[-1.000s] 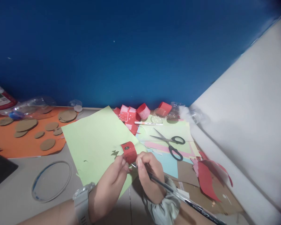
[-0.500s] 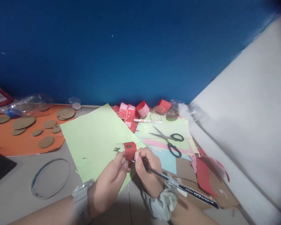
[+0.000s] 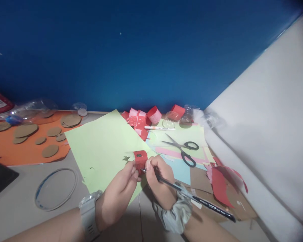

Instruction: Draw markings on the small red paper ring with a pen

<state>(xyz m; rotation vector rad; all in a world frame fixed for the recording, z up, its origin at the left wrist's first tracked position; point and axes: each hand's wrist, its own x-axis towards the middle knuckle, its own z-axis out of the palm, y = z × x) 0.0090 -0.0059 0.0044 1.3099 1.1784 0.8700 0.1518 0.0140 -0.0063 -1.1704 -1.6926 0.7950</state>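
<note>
A small red paper piece (image 3: 140, 156) with a dark round mark near its top is pinched in my left hand (image 3: 120, 191), above the corner of a light green sheet (image 3: 101, 144). My right hand (image 3: 161, 179) is closed on a black pen (image 3: 197, 200), its tip against the lower part of the red piece. The fingertips of my right hand also touch the red piece's right edge. Black scissors (image 3: 180, 148) lie partly open on coloured sheets beyond my right hand.
Cardboard discs (image 3: 25, 130) lie on orange paper (image 3: 5, 148) at the left, near a clear bottle (image 3: 32, 111), a ring (image 3: 56, 190) and a black phone-like object (image 3: 1, 179). Red paper rolls (image 3: 154, 115) stand by the blue wall. Red scraps (image 3: 221, 188) rest on cardboard at right.
The view has shifted slightly. Both hands still hold the red piece and the pen, and the pen tip shows a little more clearly against the red piece.
</note>
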